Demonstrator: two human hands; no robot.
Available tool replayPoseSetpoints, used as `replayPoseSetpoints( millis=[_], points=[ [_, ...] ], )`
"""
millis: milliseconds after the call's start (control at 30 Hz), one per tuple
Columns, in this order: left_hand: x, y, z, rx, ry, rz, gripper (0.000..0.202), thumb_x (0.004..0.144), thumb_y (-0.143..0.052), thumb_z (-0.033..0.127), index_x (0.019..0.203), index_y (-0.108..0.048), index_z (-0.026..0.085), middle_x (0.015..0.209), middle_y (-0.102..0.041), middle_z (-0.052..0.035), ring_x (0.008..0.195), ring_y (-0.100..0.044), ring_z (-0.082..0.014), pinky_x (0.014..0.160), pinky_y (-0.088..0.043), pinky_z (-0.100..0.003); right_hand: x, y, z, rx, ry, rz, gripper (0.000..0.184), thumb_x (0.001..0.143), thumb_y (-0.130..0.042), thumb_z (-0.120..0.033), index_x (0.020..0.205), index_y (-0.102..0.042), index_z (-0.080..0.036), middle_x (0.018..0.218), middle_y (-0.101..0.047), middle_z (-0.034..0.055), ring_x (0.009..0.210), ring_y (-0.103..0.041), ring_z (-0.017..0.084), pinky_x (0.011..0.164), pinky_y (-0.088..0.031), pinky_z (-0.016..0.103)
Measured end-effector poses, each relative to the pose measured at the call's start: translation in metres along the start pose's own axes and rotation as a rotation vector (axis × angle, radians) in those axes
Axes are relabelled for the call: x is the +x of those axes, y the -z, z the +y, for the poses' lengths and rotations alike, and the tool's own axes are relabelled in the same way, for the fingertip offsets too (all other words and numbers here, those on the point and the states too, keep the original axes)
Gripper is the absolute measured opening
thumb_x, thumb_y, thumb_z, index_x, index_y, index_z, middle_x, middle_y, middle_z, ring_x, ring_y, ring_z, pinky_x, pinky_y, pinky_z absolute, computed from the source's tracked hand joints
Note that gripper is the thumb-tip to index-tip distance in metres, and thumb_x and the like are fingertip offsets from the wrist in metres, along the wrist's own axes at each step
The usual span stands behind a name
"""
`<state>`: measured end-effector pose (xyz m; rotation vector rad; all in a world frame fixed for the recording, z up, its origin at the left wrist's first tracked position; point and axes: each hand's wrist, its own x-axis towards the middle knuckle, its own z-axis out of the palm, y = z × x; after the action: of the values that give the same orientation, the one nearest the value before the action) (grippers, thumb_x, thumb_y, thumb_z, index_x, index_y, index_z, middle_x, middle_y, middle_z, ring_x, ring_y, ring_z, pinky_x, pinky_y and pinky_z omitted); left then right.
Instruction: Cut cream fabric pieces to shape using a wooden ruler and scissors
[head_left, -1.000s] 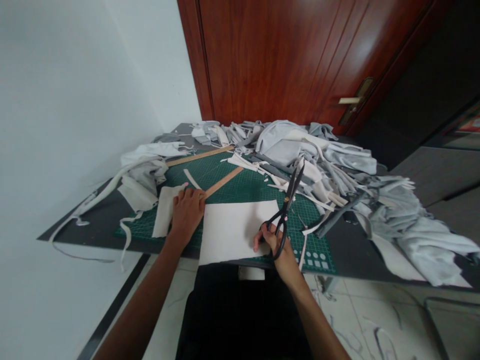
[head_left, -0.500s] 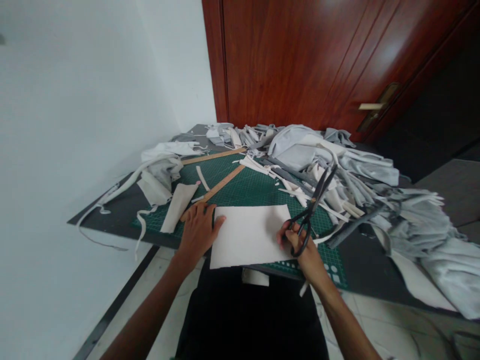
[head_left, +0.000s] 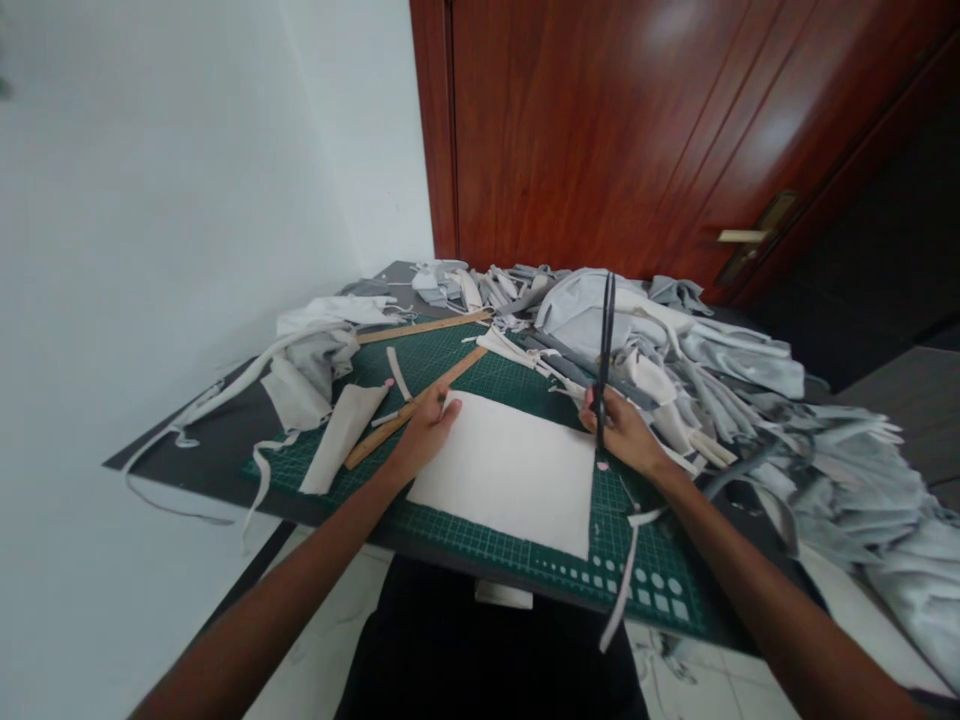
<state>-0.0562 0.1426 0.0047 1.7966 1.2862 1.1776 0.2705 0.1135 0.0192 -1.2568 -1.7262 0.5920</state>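
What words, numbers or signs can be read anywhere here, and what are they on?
No words or brand names can be read.
Cutting mat: grid lines and rows of small dots and squares; any numbers are too small to read.
Wooden ruler: markings too blurred to read.
Scissors: no lettering visible.

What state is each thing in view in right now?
Left hand: open, flat at the white sheet's left edge.
Right hand: gripping the scissors.
Black scissors: upright, blades appear closed.
White sheet: lying flat on the mat.
Green cutting mat: flat, partly covered.
Lower wooden ruler: lying diagonally, passing under the left hand.
Grey fabric scraps: crumpled in a heap.
Wooden door: appears shut.
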Motion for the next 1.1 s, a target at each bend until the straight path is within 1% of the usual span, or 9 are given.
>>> replayPoseSetpoints(
  millis=[100,200,333,467,600,733,800,967,1100],
  points=[
    [0.026,-0.012,0.006,-0.352,0.113,-0.078,0.047,0.088,-0.064,0.056,0.115,-0.058,0.018,0.087,-0.063,-0.0003,0.075,-0.058,-0.0161,0.069,-0.048,-0.028,0.023,0.01,0.005,-0.078,0.032,0.038,0.027,0.08,-0.063,-0.047,0.081,-0.05,-0.024,0.073,-0.052,-0.0007,0.068,-0.05,0.017,0.064,-0.042,0.031],
    [0.044,-0.021,0.009,-0.512,0.215,-0.243,0.066,0.079,-0.074,0.063,0.123,-0.062,0.015,0.086,-0.069,-0.0028,0.067,-0.061,-0.0153,0.061,-0.046,-0.027,0.033,0.023,0.008,-0.136,0.066,0.038,0.026,0.083,-0.062,-0.046,0.079,-0.047,-0.024,0.071,-0.05,-0.0012,0.066,-0.048,0.017,0.062,-0.039,0.03],
    [0.052,-0.029,0.013,-0.362,0.28,-0.432,0.059,0.073,-0.08,0.059,0.109,-0.071,0.013,0.092,-0.075,-0.0083,0.08,-0.069,-0.0232,0.068,-0.051,-0.031,0.029,0.033,0.014,-0.198,0.099,-0.024,0.025,0.085,-0.059,-0.041,0.075,-0.043,-0.025,0.07,-0.05,-0.0009,0.064,-0.047,0.016,0.062,-0.038,0.03],
    [0.045,-0.034,0.015,-0.177,0.322,-0.5,0.052,0.076,-0.076,0.064,0.096,-0.072,0.015,0.095,-0.077,-0.0087,0.086,-0.071,-0.0272,0.071,-0.053,-0.033,0.023,0.031,0.019,-0.234,0.096,-0.081,0.026,0.085,-0.06,-0.039,0.074,-0.042,-0.024,0.068,-0.049,-0.002,0.062,-0.047,0.016,0.06,-0.038,0.029],
    [0.037,-0.042,0.013,-0.408,0.402,-0.513,0.059,0.077,-0.074,0.069,0.102,-0.071,0.016,0.096,-0.077,-0.0094,0.08,-0.07,-0.0243,0.07,-0.054,-0.033,0.022,0.034,0.021,-0.297,0.109,-0.143,0.026,0.087,-0.061,-0.04,0.076,-0.044,-0.025,0.069,-0.052,-0.0016,0.062,-0.05,0.017,0.058,-0.038,0.029],
    [0.035,-0.045,0.013,-0.623,0.443,-0.42,0.06,0.072,-0.081,0.066,0.102,-0.07,0.015,0.092,-0.074,-0.0089,0.074,-0.068,-0.0215,0.069,-0.054,-0.034,0.02,0.044,0.017,-0.464,0.206,-0.159,0.021,0.085,-0.062,-0.042,0.079,-0.05,-0.025,0.072,-0.06,0.0018,0.066,-0.058,0.022,0.064,-0.044,0.033],
    [0.035,-0.046,0.014,-0.639,0.426,-0.369,0.056,0.073,-0.081,0.064,0.099,-0.069,0.016,0.09,-0.073,-0.0084,0.073,-0.066,-0.021,0.068,-0.053,-0.034,0.018,0.049,0.014,-0.545,0.261,-0.161,0.016,0.082,-0.062,-0.04,0.084,-0.057,-0.025,0.076,-0.066,0.0048,0.072,-0.063,0.026,0.07,-0.047,0.036],
    [0.035,-0.046,0.011,-0.591,0.343,-0.324,0.052,0.075,-0.079,0.064,0.093,-0.069,0.016,0.088,-0.072,-0.0079,0.074,-0.065,-0.0208,0.067,-0.052,-0.033,0.013,0.058,0.008,-0.665,0.318,-0.16,0.024,0.081,-0.06,-0.04,0.096,-0.062,-0.021,0.087,-0.072,0.0103,0.078,-0.067,0.03,0.073,-0.05,0.04],
    [0.035,-0.047,0.007,-0.532,0.314,-0.322,0.056,0.075,-0.077,0.068,0.092,-0.069,0.016,0.083,-0.07,-0.0067,0.07,-0.064,-0.0196,0.063,-0.051,-0.031,0.012,0.071,0.003,-0.661,0.32,-0.166,0.016,0.081,-0.062,-0.036,0.087,-0.057,-0.022,0.078,-0.067,0.0073,0.07,-0.062,0.026,0.066,-0.047,0.037]
  ],
)
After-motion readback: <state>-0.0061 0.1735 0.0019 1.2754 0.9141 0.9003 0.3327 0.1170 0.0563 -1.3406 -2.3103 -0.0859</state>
